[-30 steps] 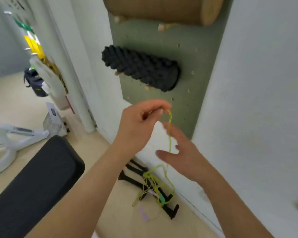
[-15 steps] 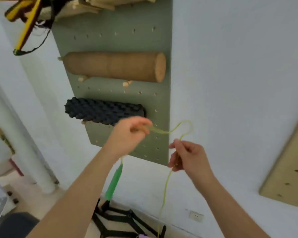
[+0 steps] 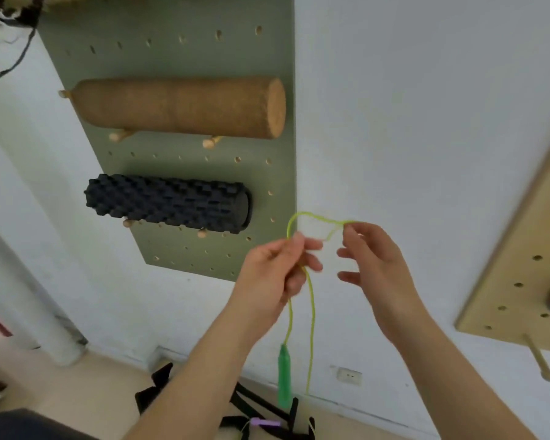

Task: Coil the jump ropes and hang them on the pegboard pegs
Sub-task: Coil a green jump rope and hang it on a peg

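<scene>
Left hand (image 3: 278,269) pinches rope (image 3: 312,312) just right of pegboard (image 3: 261,61) lower corner. Right hand (image 3: 373,265), farther right, pinches same arc. Rope tails hang vertical under left hand.

Cork roller (image 3: 178,108) above black ridged roller (image 3: 167,203); perhaps a socket (image 3: 349,376).

Rope (image 3: 311,216) arches from left hand (image 3: 277,274) to right hand (image 3: 375,265), beside pegboard (image 3: 172,55).

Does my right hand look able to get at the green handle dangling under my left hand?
Probably yes: the green handle hangs free below the left hand, nothing between it and the right hand, though that hand pinches the jump rope loop.
</scene>
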A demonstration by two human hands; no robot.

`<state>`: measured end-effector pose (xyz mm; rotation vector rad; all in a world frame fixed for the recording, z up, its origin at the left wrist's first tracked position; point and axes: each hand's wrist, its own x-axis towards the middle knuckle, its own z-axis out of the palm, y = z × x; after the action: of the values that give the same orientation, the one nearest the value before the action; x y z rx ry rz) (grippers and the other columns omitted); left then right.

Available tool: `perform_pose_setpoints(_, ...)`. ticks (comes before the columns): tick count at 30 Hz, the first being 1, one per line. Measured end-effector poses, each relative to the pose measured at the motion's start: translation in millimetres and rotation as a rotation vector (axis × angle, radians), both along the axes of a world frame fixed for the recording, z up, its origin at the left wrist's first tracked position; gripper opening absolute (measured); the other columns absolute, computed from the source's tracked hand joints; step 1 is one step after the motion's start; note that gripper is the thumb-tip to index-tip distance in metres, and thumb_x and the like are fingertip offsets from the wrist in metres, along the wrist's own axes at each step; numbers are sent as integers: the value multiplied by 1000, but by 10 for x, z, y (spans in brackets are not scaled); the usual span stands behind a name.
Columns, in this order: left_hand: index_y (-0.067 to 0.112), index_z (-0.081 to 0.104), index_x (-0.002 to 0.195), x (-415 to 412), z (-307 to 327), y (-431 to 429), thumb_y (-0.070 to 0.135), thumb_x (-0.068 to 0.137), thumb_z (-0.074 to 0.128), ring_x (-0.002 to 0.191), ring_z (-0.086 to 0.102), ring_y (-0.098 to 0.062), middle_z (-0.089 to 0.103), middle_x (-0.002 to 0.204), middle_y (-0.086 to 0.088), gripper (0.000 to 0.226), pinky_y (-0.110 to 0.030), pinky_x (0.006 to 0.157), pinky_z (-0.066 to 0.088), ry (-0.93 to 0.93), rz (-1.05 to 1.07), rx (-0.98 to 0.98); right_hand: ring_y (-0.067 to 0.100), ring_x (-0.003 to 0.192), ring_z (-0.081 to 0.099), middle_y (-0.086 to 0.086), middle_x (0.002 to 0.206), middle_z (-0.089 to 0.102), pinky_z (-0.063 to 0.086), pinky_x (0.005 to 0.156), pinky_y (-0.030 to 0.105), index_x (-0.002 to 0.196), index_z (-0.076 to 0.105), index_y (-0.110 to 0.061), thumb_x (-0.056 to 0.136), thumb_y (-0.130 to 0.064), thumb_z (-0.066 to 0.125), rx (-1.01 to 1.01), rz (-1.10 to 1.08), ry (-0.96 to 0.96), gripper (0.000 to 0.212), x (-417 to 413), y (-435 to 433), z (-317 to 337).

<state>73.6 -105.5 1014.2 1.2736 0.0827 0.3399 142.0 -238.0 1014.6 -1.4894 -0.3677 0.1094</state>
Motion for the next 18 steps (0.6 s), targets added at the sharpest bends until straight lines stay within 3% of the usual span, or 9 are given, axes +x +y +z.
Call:
perform_pose_setpoints(3, 7, 67, 88, 164, 252, 40, 30, 97, 45, 39, 29, -4, 62, 64, -3, 33, -14, 36, 19, -51, 26, -162, 9, 87, 62, 0, 98, 63, 53, 73, 23, 107, 57, -30, 87, -29, 67, -34, 184, -94, 22, -188, -15, -426)
perform_pose_setpoints(6, 6, 64, 89, 290, 414, 29, 30, 100, 42, 38, 30, -2, 61, 62, -1, 35, -13, 35, 17, -54, 21, -258, 12, 81, 65, -1, 88, 69, 50, 74, 22, 95, 67, -30, 89, -19, 68, -261, 389, -80, 12, -217, 41, -787)
perform_pose_setpoints(8, 8, 64, 89, 343, 497, 45, 31, 101, 41, 37, 30, -1, 59, 62, -1, 35, -12, 34, 17, -59, 17, -308, 7, 76, 62, -6, 89, 67, 47, 71, 20, 87, 66, -30, 88, -19, 68, -316, 334, -73, 12, -198, 59, -936)
perform_pose_setpoints(12, 9, 63, 90, 384, 634, 94, 35, 101, 41, 36, 30, -1, 58, 63, 1, 35, -11, 33, 19, -80, -30, -362, 10, 80, 61, -13, 113, 50, 48, 62, 21, 109, 50, -32, 90, -25, 66, -364, 194, -49, 25, -70, 118, -1002)
perform_pose_setpoints(15, 9, 64, 91, 390, 682, 117, 35, 100, 41, 36, 30, -1, 56, 64, 1, 36, -10, 32, 19, -91, -65, -383, 15, 68, 60, -12, 110, 50, 47, 60, 25, 112, 46, -31, 89, -25, 68, -372, 91, -126, 33, 11, 195, -931)
perform_pose_setpoints(18, 8, 64, 91, 397, 703, 186, 34, 101, 41, 36, 31, -1, 55, 65, 0, 36, -10, 32, 21, -115, -78, -418, 16, 60, 63, -10, 104, 61, 45, 52, 19, 110, 57, -31, 91, -19, 65, -370, 247, -73, 24, 92, 253, -827)
